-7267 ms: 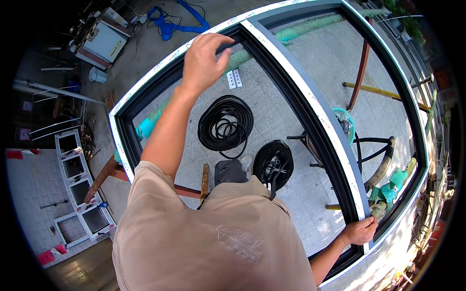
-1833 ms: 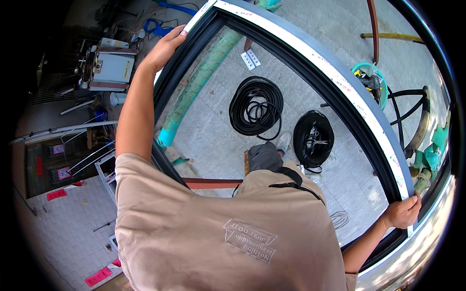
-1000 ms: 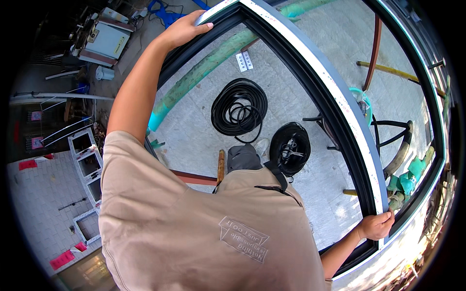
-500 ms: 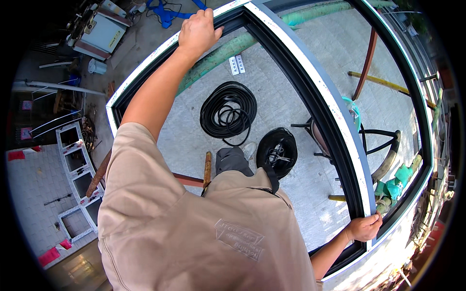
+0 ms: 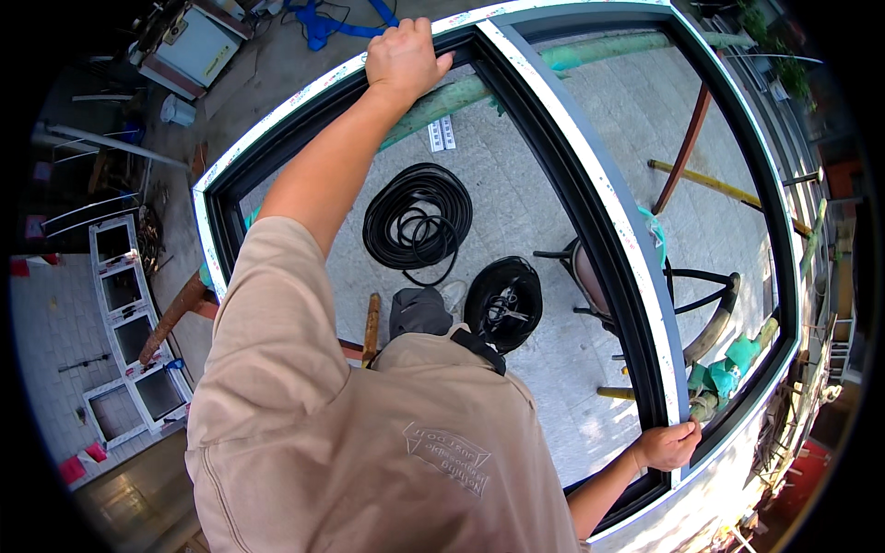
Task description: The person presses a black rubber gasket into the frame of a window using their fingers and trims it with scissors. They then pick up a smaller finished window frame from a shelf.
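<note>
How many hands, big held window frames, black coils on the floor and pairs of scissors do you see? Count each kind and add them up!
Hands: 2, left hand and right hand
Big window frame: 1
Black coils: 2, larger coil and smaller coil
Scissors: 1 pair
Total: 6

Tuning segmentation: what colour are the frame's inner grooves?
Inner grooves: black; shows best in the head view.

The frame (image 5: pixel 631 258) was black inside and grey-sided, its white face flecked with coloured marks. Through the frame, the hose (image 5: pixel 382 224) was black, the floor (image 5: pixel 516 203) mottled grey. Left of the frame, the bucket (image 5: pixel 178 111) was pale blue; past the frame's top edge, the strap (image 5: pixel 320 33) bright blue.
</note>
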`<state>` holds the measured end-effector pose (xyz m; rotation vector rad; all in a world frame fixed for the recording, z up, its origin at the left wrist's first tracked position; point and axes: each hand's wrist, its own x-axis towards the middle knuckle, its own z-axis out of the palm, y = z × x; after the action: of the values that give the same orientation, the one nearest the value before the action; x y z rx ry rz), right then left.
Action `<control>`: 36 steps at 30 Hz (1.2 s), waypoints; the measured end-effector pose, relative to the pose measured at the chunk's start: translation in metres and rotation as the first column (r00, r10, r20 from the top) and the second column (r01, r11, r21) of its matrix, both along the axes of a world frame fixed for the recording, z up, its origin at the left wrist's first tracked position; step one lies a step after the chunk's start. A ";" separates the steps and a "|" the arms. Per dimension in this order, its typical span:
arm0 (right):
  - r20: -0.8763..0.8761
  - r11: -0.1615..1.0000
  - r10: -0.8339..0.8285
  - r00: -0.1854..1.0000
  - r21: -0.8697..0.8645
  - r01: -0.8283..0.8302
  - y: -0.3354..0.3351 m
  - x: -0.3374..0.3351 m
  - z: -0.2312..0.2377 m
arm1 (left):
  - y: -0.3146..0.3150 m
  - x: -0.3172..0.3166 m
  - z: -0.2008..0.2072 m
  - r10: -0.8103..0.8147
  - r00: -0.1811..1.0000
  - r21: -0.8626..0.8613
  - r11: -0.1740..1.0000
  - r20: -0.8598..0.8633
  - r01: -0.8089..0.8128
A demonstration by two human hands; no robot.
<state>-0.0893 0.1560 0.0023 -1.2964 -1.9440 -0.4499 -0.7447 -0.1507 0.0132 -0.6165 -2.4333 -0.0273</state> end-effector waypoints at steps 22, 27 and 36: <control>0.034 0.997 -0.074 0.997 -0.025 0.075 -0.002 -0.001 0.002 | 0.001 0.001 -0.001 0.016 1.000 0.094 0.995 0.016 -0.017; 0.038 0.995 -0.082 0.996 -0.057 0.085 0.003 0.007 0.002 | 0.001 0.007 0.003 -0.034 0.999 0.084 0.996 0.040 0.031; 0.000 0.994 -0.088 0.996 -0.072 0.088 0.008 0.010 -0.001 | -0.010 0.009 0.013 -0.128 0.976 0.029 0.992 0.179 0.124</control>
<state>-0.0796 0.1636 0.0014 -1.4318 -1.9219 -0.4246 -0.7359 -0.1611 0.0266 -0.7903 -2.5606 -0.1639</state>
